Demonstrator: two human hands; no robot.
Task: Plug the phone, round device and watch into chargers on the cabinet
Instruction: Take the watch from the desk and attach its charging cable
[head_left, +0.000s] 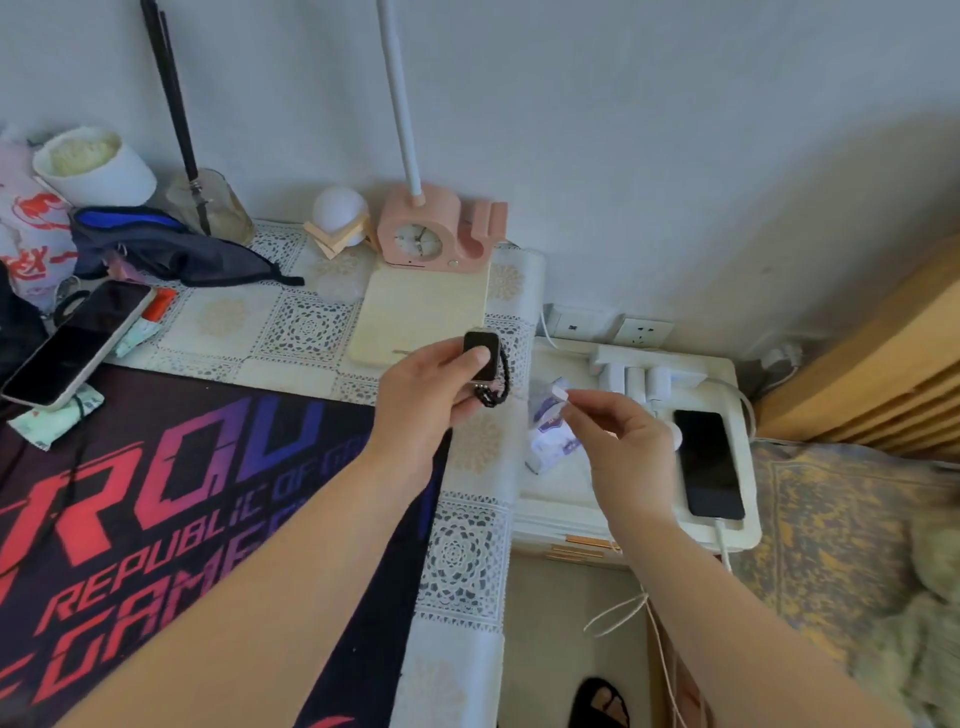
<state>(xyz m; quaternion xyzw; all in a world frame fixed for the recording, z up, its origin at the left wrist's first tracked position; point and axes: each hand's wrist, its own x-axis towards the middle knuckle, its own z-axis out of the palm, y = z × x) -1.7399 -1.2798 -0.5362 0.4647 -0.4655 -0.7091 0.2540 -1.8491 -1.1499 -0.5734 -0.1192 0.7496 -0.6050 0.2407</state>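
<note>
My left hand (426, 387) holds a black rectangular watch (480, 353) with a dark beaded band, thumb on its screen, above the table's right edge. My right hand (621, 431) pinches a small white charger puck (558, 388) just right of the watch; the two are apart. A black phone (709, 462) lies on the white cabinet (571, 499) with a white cable plugged into its near end. A small round white device (676, 435) shows partly beside the phone, behind my right hand. A power strip (644, 376) with white plugs sits at the cabinet's back.
A second phone (72, 345) lies at the table's left on a gaming mat (182, 493). A pink clock lamp (436, 231), a cream pad (421, 312), a pouch and a cup stand behind. Wall sockets (644, 332) are above the cabinet. A packet (548, 436) lies on the cabinet; a bed is at right.
</note>
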